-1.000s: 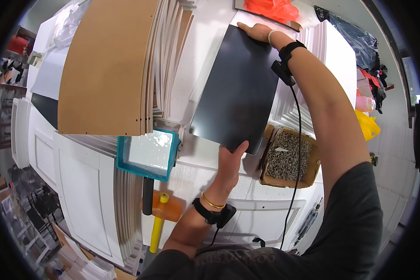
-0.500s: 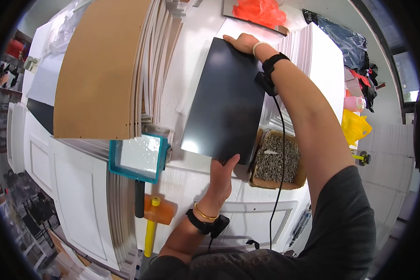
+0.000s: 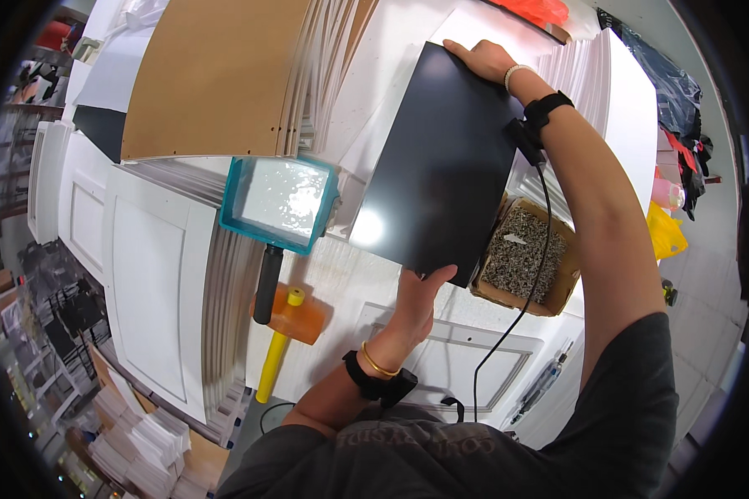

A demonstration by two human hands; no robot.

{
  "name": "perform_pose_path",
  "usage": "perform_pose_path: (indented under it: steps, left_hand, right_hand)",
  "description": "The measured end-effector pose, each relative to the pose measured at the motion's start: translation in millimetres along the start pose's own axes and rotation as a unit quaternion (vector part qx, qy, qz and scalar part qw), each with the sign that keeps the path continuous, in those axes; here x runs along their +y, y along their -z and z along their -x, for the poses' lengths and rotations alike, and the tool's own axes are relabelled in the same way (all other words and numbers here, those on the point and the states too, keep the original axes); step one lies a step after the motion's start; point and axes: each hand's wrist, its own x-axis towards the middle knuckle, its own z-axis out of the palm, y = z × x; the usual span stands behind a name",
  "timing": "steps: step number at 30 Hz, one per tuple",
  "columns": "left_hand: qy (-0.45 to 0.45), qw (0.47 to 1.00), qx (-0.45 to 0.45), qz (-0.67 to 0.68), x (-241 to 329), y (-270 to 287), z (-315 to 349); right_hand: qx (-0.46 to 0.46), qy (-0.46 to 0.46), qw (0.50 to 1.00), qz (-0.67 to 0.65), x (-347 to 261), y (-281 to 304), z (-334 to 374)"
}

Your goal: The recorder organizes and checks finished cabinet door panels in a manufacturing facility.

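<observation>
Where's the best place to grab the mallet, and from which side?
Probably midway along its yellow handle, coming from the lower edge of the view: the handle is slim, straight and angles down that way, while the orange head is bulky and a black handle crosses its left end in view.

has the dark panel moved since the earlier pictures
Yes. The dark panel has shifted toward the picture's lower edge, judged against the cardboard box beside it.

Dark shirt (image 3: 349, 466), black wrist straps (image 3: 551, 106), gold bangle (image 3: 376, 364), pale bracelet (image 3: 512, 73)
</observation>
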Motion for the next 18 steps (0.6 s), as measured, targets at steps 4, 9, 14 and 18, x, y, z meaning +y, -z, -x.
perform_pose_path:
  steps: [4,9,14,18]
  left_hand:
    - [-0.004,1.000,-0.006,-0.004,8.7,-4.7,6.0]
    - [-0.022,0.999,-0.036,-0.016,19.0,-11.2,0.6]
    - [-0.065,0.996,-0.049,-0.027,37.8,-22.6,-28.9]
    - [-0.062,0.994,-0.085,-0.024,51.7,-36.0,-49.3]
  right_hand:
    - [0.010,-0.001,1.000,0.011,0.1,5.8,2.4]
    - [0.084,-0.002,0.996,0.026,9.2,16.7,-7.5]
    - [0.127,-0.015,0.992,-0.023,16.3,42.8,-24.8]
    - [0.180,-0.072,0.980,-0.041,33.1,49.7,-49.7]
